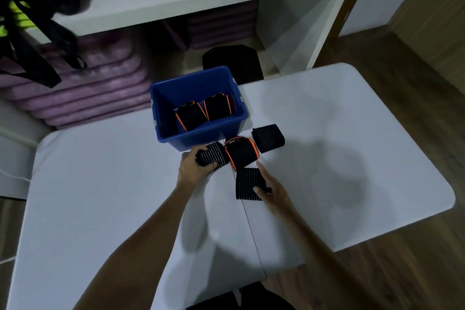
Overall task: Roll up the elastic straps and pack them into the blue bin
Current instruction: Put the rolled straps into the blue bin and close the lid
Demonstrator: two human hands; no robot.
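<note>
The left hand (pixel 195 167) is gripping a grey-striped rolled strap (pixel 212 157) just before the blue bin (pixel 201 134) on the worktop (pixel 100 184), while the right hand (pixel 270 190) is pinching a flat striped strap (pixel 249 181); keeping the left fingers curled tight should be stopping the roll unwinding as it lifts in beside the two orange-edged rolls (pixel 203 111).

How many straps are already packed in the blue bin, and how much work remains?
Done: two orange-edged rolls lie in the blue bin. In hand: left hand grips a striped roll; right hand holds another. Left on the table: one orange-edged roll, one striped roll.
</note>
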